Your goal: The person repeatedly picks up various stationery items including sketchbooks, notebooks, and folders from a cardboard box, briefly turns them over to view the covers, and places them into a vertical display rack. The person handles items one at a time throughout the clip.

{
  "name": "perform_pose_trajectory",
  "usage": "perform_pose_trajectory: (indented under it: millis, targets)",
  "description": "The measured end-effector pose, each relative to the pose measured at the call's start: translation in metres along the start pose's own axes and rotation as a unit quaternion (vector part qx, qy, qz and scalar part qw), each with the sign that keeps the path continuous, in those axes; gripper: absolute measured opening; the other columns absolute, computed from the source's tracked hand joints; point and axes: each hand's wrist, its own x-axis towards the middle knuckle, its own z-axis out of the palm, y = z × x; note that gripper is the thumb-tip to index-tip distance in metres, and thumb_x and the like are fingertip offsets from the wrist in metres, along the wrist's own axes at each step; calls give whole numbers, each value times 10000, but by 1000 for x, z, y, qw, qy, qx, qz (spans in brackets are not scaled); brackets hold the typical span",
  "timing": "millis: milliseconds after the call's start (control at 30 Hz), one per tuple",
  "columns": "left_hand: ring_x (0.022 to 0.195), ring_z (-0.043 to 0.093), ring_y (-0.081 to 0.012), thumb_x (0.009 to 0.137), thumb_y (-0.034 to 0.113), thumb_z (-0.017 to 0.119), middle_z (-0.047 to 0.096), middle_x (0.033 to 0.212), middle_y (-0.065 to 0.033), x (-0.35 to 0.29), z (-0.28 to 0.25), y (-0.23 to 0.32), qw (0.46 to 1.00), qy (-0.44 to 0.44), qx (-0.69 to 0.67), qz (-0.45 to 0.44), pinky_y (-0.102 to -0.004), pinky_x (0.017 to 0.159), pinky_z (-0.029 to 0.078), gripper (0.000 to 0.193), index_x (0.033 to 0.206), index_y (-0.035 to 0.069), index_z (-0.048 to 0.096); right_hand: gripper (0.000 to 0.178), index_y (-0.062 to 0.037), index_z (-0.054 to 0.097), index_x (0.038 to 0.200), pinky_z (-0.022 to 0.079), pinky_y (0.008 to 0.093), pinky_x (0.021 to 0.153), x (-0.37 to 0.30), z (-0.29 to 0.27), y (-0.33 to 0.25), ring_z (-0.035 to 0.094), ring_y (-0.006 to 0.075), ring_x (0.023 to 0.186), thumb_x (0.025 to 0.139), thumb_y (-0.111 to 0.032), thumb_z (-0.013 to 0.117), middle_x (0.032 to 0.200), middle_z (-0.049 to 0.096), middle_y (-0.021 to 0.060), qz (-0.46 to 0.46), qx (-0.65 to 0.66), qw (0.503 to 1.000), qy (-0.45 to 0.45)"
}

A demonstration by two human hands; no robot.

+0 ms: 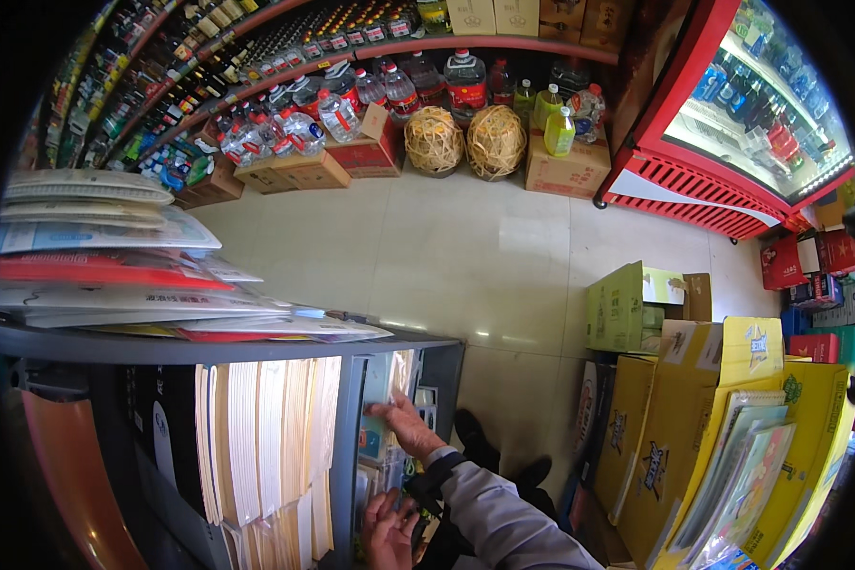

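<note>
A narrow grey shelf compartment (351,418) at lower centre holds thin light-blue notebooks or packets (375,380), standing upright. Over them reaches my right hand (410,426), its fingers apart and touching the upper edges of the pile; a dark band circles the wrist below a grey sleeve. Nearer to me, my left hand (389,532) hovers beside the same compartment, palm partly up, with its fingers loosely bent and apart. I see nothing held in it. Left of the compartment stand thick rows of white and cream paper or books (266,427), packed spine to spine.
Flat packets and folders (123,275) lie piled on the shelf top. Yellow cartons (665,446) and a green box (617,309) stand to the right. Across the tiled floor (427,247) are bottled drinks (465,81), wicker balls (434,141) and a red drinks fridge (674,142).
</note>
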Motion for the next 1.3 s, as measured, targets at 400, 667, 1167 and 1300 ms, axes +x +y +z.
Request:
perform_pose_trajectory:
  millis: [400,667,1167,1300]
  targets:
    - [1070,651,-223,925,112,653,650,1243,-91,-5,9,-1,999,-11,-28,-12,-386,936,558,367,1284,65,596,342,26,642,1219,521,369,951,23,2,20,669,228,1038,918,-135,672,1132,709,133,31,-68,993,94]
    - [1013,668,-225,907,101,668,681,1142,-88,-11,1,-2,999,8,-43,-21,-384,908,565,311,1212,61,622,702,55,508,1262,534,492,915,7,14,-26,678,466,1078,850,-468,731,1123,695,320,87,-407,896,152]
    - [977,668,-220,900,70,644,675,1049,-82,-20,-10,-7,997,13,-64,-32,-382,875,562,257,1156,53,634,523,-55,492,1355,543,470,868,-28,-17,-33,671,381,1045,870,-143,667,1123,685,169,-137,-525,821,179]
    - [932,660,-211,903,51,627,675,1005,-71,-25,-8,-5,996,4,-67,-50,-369,850,558,219,1121,50,640,519,-72,512,1328,536,496,872,-50,-24,-32,662,413,1077,848,-154,691,1154,692,186,-74,-526,816,228]
